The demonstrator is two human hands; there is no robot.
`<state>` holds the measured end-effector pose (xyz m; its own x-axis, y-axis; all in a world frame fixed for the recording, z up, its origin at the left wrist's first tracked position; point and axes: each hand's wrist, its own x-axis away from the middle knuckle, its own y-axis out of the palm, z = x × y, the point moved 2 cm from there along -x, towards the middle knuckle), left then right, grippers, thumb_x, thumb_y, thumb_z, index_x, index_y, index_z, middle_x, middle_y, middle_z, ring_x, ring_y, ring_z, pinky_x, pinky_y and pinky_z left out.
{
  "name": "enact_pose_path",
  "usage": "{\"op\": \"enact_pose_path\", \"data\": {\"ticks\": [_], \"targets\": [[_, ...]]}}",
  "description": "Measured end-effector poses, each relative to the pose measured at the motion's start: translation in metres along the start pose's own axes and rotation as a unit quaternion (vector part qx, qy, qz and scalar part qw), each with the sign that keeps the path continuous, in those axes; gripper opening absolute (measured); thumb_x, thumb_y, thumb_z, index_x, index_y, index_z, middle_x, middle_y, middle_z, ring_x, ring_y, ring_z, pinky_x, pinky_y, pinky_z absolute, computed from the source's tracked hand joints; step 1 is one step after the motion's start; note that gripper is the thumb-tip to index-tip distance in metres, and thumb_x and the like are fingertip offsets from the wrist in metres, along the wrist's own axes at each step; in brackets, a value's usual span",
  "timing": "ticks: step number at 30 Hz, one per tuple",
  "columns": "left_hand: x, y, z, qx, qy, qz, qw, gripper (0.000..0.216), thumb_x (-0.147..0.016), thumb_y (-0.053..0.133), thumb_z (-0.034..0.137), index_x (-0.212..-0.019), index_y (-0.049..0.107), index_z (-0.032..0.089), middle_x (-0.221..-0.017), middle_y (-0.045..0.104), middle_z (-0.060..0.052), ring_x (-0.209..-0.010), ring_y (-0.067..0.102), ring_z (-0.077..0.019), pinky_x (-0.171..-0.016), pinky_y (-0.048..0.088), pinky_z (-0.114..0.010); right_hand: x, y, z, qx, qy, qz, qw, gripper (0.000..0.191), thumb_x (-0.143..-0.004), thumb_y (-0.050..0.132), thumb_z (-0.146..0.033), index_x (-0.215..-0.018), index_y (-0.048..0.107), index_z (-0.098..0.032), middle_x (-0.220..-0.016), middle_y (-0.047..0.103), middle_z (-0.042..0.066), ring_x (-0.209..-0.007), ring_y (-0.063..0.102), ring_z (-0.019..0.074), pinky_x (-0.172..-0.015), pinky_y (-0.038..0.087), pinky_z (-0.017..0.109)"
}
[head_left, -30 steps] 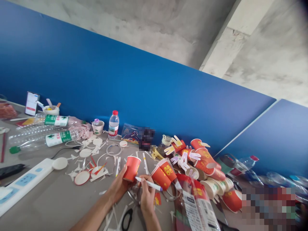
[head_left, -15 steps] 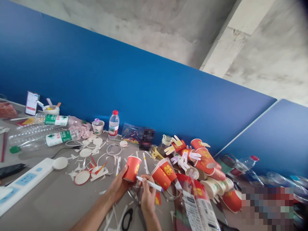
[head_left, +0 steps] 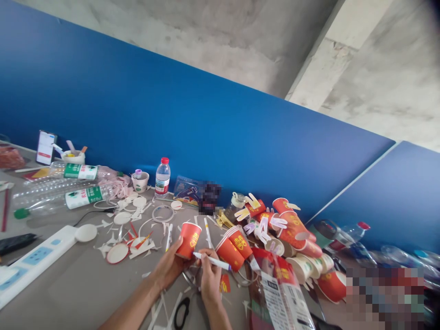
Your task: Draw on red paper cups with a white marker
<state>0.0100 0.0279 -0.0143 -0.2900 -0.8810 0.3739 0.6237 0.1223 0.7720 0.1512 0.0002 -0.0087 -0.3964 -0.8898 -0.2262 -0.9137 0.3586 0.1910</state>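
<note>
A red paper cup point(head_left: 189, 239) with yellow characters is gripped from its left side by my left hand point(head_left: 169, 266), its mouth upward and slightly tilted. Between the fingers of my right hand point(head_left: 210, 275) is a white marker point(head_left: 216, 261) with a purple end. The marker's tip meets the lower right side of the cup; I cannot make out any mark there. Just right of that hand lie stacked red paper cups point(head_left: 231, 250) on their side. Scissors with a black handle point(head_left: 181, 313) rest below my hands, partly hidden.
Paper scraps point(head_left: 137, 243) and a roll of tape point(head_left: 163, 214) lie left of the cup. Farther left are a power strip point(head_left: 37, 261) and plastic bottles point(head_left: 82, 197). Rabbit-eared cups point(head_left: 264, 224) pile up at right, behind a plastic package point(head_left: 275, 293). A blue partition point(head_left: 192, 123) stands behind.
My right hand and the marker have shifted very slightly to the left against the cup. The cup and my left hand stay almost in place.
</note>
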Motion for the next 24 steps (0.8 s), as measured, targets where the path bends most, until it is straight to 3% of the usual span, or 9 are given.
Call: {"op": "enact_pose_path", "data": {"ticks": [6,13,19,24], "targets": [[0.0013,0.0035,-0.0008,0.001,-0.009,0.012,1.0,0.037,-0.12,0.059,0.032,-0.101,0.084,0.012,-0.095,0.089,-0.016,-0.084,0.085,-0.0255,-0.087,0.072,-0.038,0.0015,-0.0043,0.0016,0.001,-0.025,0.022,0.999,0.055,-0.093,0.082,-0.079,-0.081,0.08,-0.026,-0.064,0.068,-0.001,-0.06,0.062,0.0225,-0.061,0.052,0.034],[-0.0033,-0.0027,-0.0013,0.022,-0.001,-0.012,1.0,0.03,-0.112,0.074,0.032,-0.094,0.084,0.01,-0.09,0.088,-0.017,-0.081,0.083,-0.0281,-0.088,0.07,-0.041,0.0052,-0.0014,0.0028,0.012,-0.007,0.026,1.0,0.057,-0.088,0.084,-0.083,-0.078,0.078,-0.027,-0.062,0.067,0.0,-0.059,0.062,0.0243,-0.059,0.054,0.037],[-0.0037,-0.0039,0.0005,0.032,-0.004,-0.003,0.999,0.032,-0.115,0.069,0.032,-0.097,0.084,0.01,-0.093,0.089,-0.018,-0.082,0.084,-0.027,-0.086,0.071,-0.04,0.0047,-0.0015,-0.0014,0.017,-0.006,0.015,1.0,0.057,-0.088,0.083,-0.085,-0.078,0.079,-0.029,-0.063,0.069,0.002,-0.059,0.063,0.0261,-0.06,0.056,0.039],[-0.0048,-0.0043,-0.0019,0.017,0.011,-0.017,1.0,0.027,-0.11,0.078,0.035,-0.097,0.083,0.011,-0.091,0.087,-0.016,-0.081,0.083,-0.026,-0.082,0.07,-0.037,0.0064,0.0016,-0.0054,0.022,-0.026,0.0,0.999,0.054,-0.09,0.083,-0.081,-0.077,0.081,-0.028,-0.064,0.071,0.002,-0.06,0.065,0.0254,-0.06,0.058,0.038]]}}
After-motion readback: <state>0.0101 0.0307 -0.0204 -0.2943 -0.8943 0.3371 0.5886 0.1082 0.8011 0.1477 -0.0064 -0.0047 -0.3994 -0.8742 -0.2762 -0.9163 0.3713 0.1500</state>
